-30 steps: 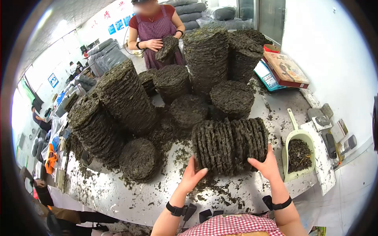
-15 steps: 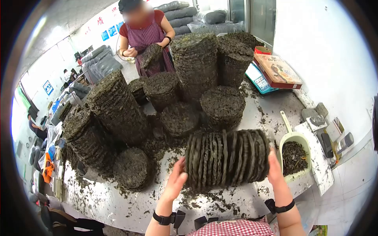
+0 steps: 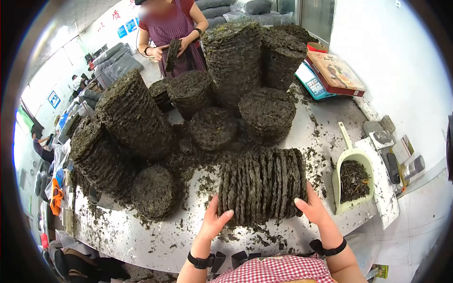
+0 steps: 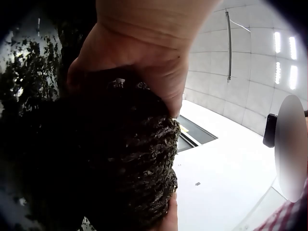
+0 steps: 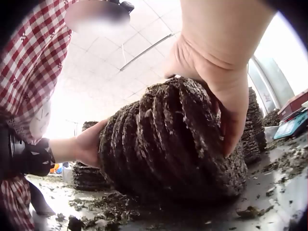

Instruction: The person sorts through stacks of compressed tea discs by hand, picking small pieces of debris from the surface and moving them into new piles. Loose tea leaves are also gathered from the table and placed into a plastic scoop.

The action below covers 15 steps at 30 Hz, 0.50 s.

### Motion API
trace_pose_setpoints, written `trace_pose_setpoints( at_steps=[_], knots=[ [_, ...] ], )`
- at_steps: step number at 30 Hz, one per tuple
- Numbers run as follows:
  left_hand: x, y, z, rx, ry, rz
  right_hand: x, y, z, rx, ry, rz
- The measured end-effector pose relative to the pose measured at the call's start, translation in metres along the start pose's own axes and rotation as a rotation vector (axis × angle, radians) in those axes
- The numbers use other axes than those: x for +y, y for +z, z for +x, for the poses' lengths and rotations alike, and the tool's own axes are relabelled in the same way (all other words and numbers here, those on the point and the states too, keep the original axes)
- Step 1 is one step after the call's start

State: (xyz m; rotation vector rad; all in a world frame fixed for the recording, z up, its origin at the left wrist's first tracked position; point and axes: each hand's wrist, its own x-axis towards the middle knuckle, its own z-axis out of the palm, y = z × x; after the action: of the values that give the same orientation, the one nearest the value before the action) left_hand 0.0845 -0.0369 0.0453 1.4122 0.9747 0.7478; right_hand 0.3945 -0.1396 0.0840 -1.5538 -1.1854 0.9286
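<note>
A row of dark dried seaweed discs (image 3: 262, 184), packed on edge side by side, rests low on the crumb-strewn white table (image 3: 141, 236) in front of me. My left hand (image 3: 214, 221) grips its left end and my right hand (image 3: 311, 210) grips its right end, squeezing the row between them. In the left wrist view my left hand (image 4: 144, 57) cups over the end disc (image 4: 125, 159). The right wrist view shows my right hand (image 5: 221, 72) wrapped over the other end of the row (image 5: 163, 144), with the left hand (image 5: 89, 144) at the far side.
Tall stacks of the same discs (image 3: 134, 113) (image 3: 233, 56) crowd the middle and back of the table. A person in an apron (image 3: 170, 28) stands behind them, holding a disc. At my right lie a pale scoop (image 3: 353, 177) of crumbs, a scale (image 3: 311, 87) and a box (image 3: 336, 70).
The row of discs has come down and nearer to me, and is pressed shorter between my hands. The person at the back now holds one disc upright.
</note>
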Motion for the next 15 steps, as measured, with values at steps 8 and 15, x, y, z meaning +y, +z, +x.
trace_pose_setpoints(
  at_steps=[8,15],
  knots=[
    [0.020,-0.016,0.011,-0.051,0.100,-0.270,-0.020,-0.012,0.011,0.052,0.002,0.234],
    [0.023,-0.002,-0.005,-0.034,0.006,0.060,0.010,0.008,0.012,-0.056,0.042,0.091]
  ],
)
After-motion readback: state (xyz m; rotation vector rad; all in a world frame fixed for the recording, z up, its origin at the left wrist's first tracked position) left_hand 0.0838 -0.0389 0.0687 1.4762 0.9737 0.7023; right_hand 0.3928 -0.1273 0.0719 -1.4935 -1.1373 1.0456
